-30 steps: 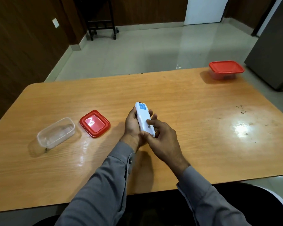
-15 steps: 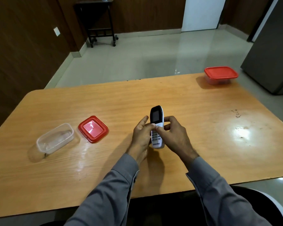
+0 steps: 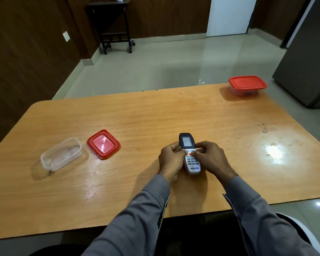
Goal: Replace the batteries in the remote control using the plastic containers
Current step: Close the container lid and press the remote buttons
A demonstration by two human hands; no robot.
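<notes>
Small white remote control with a dark top end and grey screen (image 3: 189,154), buttons facing up, "VOLTAS" printed near the bottom, held just above the middle of the orange wooden table (image 3: 155,117). Gripped from both sides: left hand (image 3: 171,159) curled round the left edge with the thumb lying on the front, right hand (image 3: 210,158) wrapped round the right edge with the thumb tip pressed on the orange button area. Fingers on both bent in snug against the body of the remote, so a proper two-handed hold. Grey long sleeves (image 3: 137,218) on both arms.

Off to the left on the table: clear rectangular plastic container (image 3: 61,154), open, nothing obvious inside, though hard to tell with the glare. Loose red square lid (image 3: 103,144) lying flat just beside it, on its right. Way over at the far right corner: second plastic container with a red lid on it (image 3: 247,85), contents too blurry to make out.

Dark metal stand on wheels (image 3: 115,24) by the wood-panelled wall, grey cabinet (image 3: 307,61) at the right edge.
</notes>
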